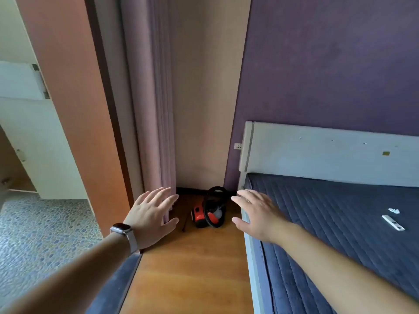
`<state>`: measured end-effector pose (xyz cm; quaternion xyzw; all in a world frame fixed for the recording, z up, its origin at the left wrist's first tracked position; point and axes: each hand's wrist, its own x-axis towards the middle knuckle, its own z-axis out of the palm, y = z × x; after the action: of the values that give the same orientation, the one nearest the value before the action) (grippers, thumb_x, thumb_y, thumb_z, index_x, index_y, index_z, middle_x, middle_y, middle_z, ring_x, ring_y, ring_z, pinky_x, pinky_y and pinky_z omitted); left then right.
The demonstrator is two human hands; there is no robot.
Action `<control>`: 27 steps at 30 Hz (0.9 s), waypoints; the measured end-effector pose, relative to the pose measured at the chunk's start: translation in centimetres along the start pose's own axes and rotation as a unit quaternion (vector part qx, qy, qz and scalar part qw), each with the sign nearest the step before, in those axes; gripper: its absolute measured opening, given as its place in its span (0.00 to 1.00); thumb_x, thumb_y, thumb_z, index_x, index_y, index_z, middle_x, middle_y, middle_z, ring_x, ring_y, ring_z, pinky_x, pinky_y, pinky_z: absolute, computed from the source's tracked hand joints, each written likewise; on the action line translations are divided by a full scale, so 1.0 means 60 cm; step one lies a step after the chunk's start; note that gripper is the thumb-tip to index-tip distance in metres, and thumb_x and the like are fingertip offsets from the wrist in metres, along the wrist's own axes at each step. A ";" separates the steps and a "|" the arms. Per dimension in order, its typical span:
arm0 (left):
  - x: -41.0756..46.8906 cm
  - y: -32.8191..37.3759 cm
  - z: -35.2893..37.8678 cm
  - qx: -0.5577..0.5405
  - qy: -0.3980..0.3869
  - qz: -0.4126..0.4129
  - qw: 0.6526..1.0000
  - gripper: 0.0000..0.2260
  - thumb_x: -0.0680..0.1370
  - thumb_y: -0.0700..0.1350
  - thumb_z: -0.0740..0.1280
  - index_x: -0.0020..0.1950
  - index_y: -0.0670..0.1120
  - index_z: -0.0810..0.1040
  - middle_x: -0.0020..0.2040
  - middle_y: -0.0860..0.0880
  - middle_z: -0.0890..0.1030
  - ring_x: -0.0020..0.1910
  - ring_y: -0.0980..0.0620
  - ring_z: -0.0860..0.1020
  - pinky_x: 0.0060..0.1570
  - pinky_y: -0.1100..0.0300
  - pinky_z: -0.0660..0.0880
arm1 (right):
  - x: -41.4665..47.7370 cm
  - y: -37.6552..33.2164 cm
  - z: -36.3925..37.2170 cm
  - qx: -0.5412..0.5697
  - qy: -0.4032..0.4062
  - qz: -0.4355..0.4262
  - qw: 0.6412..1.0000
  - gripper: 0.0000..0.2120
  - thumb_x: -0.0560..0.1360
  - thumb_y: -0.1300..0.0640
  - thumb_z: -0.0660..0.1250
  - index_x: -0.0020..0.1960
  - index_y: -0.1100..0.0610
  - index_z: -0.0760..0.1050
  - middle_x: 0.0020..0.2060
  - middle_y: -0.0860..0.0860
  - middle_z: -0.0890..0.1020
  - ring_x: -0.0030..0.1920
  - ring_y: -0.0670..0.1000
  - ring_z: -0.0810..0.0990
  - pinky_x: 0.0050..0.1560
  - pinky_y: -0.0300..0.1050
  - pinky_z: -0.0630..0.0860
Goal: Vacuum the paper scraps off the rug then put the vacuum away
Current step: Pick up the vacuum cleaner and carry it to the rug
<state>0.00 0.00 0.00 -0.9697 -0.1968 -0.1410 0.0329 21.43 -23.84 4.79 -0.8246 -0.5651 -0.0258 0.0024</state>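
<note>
The red vacuum (209, 211) sits on the floor in the corner, between the curtain (149, 109) and the bed (340, 223); the left hand (150, 217) and the right hand (256, 214) are spread flat and hold nothing; no rug shows, so the cleaning may be done or not.

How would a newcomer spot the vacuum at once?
Look at the strip of wooden floor between the curtain and the bed. At its far end, in the corner, sits the vacuum. It alone is red and black, with a black hose looped over it.
</note>
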 end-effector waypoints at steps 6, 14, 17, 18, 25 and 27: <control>0.085 -0.061 0.048 -0.011 -0.032 -0.006 0.999 0.33 0.74 0.68 0.49 0.75 0.55 0.64 0.77 0.50 0.64 0.76 0.48 0.60 0.73 0.48 0.58 | 0.103 0.017 0.032 0.016 0.013 0.019 1.000 0.30 0.81 0.40 0.54 0.79 0.50 0.58 0.78 0.48 0.60 0.77 0.49 0.55 0.75 0.47 0.53; 0.220 -0.082 0.126 -0.007 -0.065 -0.001 0.998 0.32 0.74 0.67 0.49 0.75 0.55 0.65 0.76 0.50 0.66 0.75 0.48 0.62 0.72 0.49 0.59 | 0.219 0.110 0.095 0.045 0.003 0.027 0.999 0.29 0.81 0.41 0.57 0.78 0.51 0.60 0.76 0.49 0.62 0.76 0.51 0.58 0.75 0.47 0.54; 0.289 -0.078 0.158 0.004 -0.070 -0.008 0.997 0.33 0.74 0.68 0.47 0.76 0.56 0.63 0.77 0.52 0.63 0.76 0.49 0.60 0.73 0.50 0.57 | 0.279 0.166 0.124 0.054 -0.005 0.020 0.998 0.29 0.81 0.40 0.56 0.78 0.51 0.59 0.76 0.48 0.62 0.76 0.50 0.58 0.74 0.46 0.54; 0.315 -0.076 0.165 0.005 -0.071 -0.014 0.997 0.34 0.73 0.68 0.46 0.76 0.56 0.62 0.77 0.52 0.62 0.76 0.49 0.60 0.73 0.51 0.56 | 0.301 0.189 0.132 0.061 -0.007 0.018 0.998 0.29 0.81 0.40 0.56 0.78 0.50 0.59 0.76 0.48 0.61 0.76 0.50 0.58 0.74 0.45 0.54; 0.510 -0.045 0.209 -0.007 -0.068 -0.061 0.996 0.35 0.72 0.69 0.45 0.76 0.56 0.63 0.76 0.52 0.64 0.75 0.49 0.62 0.73 0.50 0.58 | 0.440 0.376 0.161 0.095 -0.014 0.000 0.995 0.30 0.80 0.39 0.56 0.78 0.50 0.59 0.76 0.47 0.61 0.75 0.49 0.59 0.74 0.43 0.54; 0.566 -0.036 0.216 0.007 -0.055 -0.066 0.996 0.33 0.73 0.68 0.49 0.75 0.55 0.66 0.75 0.52 0.67 0.73 0.49 0.65 0.71 0.51 0.60 | 0.485 0.425 0.161 0.092 -0.009 -0.012 0.996 0.30 0.80 0.39 0.56 0.78 0.50 0.59 0.76 0.46 0.62 0.75 0.49 0.60 0.74 0.44 0.55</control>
<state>32.50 16.16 -2.65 -0.9605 -0.2631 -0.0883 0.0199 56.08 -5.63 -2.92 -0.8141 -0.5751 0.0341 0.0729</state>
